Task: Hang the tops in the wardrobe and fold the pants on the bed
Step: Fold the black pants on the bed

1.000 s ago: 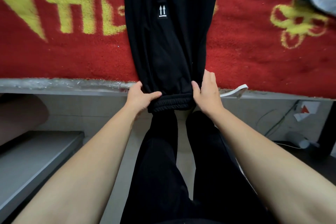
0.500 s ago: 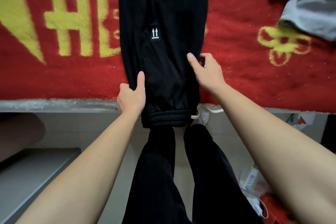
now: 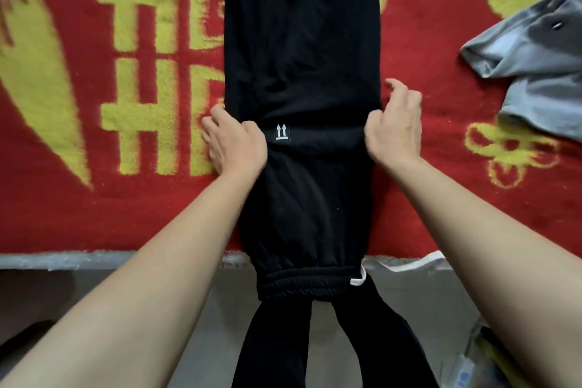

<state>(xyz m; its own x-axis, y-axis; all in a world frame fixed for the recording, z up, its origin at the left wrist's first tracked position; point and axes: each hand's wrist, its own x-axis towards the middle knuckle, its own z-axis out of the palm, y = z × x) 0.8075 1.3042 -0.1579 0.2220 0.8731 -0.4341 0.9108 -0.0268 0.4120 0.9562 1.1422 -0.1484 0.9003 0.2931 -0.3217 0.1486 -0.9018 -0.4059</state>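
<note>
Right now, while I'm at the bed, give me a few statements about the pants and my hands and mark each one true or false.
1. The black pants lie on a red blanket with yellow patterns. True.
2. A grey garment lies to the left of the pants. False: it lies to their right.
3. The left hand is at the pants' left edge and the right hand is at their right edge. True.
4. The pants' elastic end rests fully on the blanket. False: it hangs past the bed edge.
</note>
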